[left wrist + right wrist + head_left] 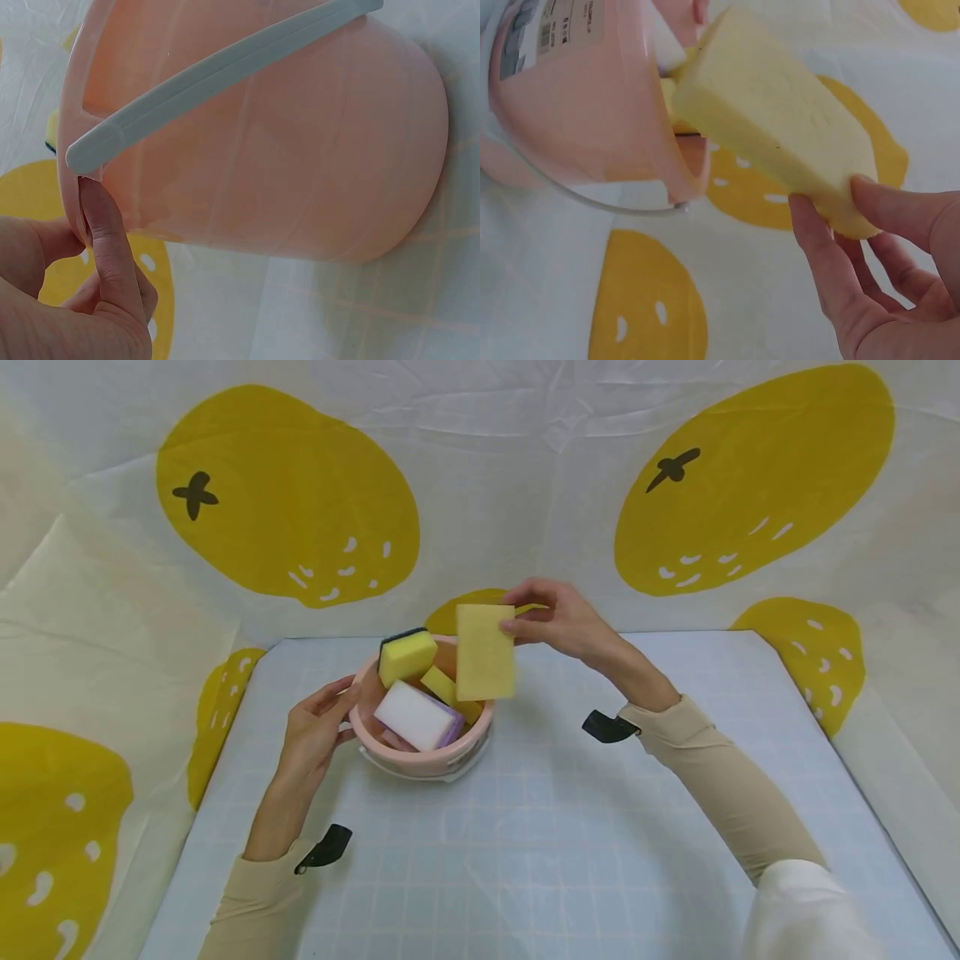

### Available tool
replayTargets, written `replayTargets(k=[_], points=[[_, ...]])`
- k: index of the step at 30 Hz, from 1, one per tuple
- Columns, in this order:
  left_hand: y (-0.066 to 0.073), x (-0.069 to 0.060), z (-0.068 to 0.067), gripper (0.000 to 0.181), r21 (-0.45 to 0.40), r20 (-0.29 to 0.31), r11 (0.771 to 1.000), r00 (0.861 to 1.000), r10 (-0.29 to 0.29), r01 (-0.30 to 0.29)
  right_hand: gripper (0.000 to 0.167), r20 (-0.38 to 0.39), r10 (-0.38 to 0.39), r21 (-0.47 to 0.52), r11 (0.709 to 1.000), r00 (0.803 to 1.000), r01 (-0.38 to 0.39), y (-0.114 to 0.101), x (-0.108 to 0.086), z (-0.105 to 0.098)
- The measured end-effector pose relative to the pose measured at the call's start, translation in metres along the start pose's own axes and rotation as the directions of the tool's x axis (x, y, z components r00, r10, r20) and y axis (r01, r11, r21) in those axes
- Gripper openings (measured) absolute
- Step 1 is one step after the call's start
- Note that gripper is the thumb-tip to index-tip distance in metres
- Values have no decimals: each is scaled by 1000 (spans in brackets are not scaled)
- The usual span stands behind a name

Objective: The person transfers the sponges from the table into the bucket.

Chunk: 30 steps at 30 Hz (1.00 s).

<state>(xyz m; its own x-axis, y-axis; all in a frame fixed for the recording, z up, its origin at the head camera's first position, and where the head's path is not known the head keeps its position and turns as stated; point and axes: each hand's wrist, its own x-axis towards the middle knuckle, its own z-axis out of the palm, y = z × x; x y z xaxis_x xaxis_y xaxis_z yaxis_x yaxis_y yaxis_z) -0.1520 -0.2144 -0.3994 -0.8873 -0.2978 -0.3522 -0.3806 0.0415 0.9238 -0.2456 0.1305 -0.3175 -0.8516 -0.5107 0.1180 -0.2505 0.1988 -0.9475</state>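
A pink bucket [420, 766] with a pale handle [225, 75] stands upright left of the table's middle. My left hand [315, 727] pinches its rim at the left side, thumb and fingers on either side of the edge. Over the bucket's right rim, my right hand [558, 618] holds a yellow sponge [486, 652] between thumb and fingers; the right wrist view shows this sponge [772, 112] as a thick block at the bucket mouth. Inside the bucket lie a yellow sponge with a dark scouring side [407, 657], a white and purple sponge [418, 716] and another yellow piece [442, 687].
The bucket stands on a light blue table [562, 860] with a pale grid pattern. Behind and beside the table hangs a white cloth [517, 510] printed with large yellow fruit. A black strap piece [611, 727] sticks out from the right sleeve, another [326, 849] from the left.
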Motion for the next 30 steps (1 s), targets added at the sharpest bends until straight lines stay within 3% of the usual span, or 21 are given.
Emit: replayTargets(k=[12, 16, 20, 24, 27, 30], points=[[-1, 0, -1, 63, -24, 22, 999, 999, 23, -22, 32, 67, 67, 146, 986, 996, -76, 15, 9, 32], [-1, 0, -1, 63, -23, 22, 999, 999, 25, -25, 31, 83, 93, 129, 986, 992, -103, 19, 8, 41], [-2, 0, -1, 63, -15, 20, 1000, 1000, 24, -23, 30, 87, 103, 72, 991, 991, -109, 22, 6, 47], [-2, 1, 0, 64, -18, 22, 1000, 1000, 23, -23, 27, 59, 38, -83, 996, 997, -34, 22, 4, 49], [-2, 0, 0, 65, -20, 23, 999, 999, 26, -25, 24, 55, -16, -216, 976, 998, 28, 21, 1, 47], [-2, 0, -1, 65, -15, 21, 1000, 999, 28, -27, 23, 78, -23, -278, 960, 997, 44, 22, -1, 46]])
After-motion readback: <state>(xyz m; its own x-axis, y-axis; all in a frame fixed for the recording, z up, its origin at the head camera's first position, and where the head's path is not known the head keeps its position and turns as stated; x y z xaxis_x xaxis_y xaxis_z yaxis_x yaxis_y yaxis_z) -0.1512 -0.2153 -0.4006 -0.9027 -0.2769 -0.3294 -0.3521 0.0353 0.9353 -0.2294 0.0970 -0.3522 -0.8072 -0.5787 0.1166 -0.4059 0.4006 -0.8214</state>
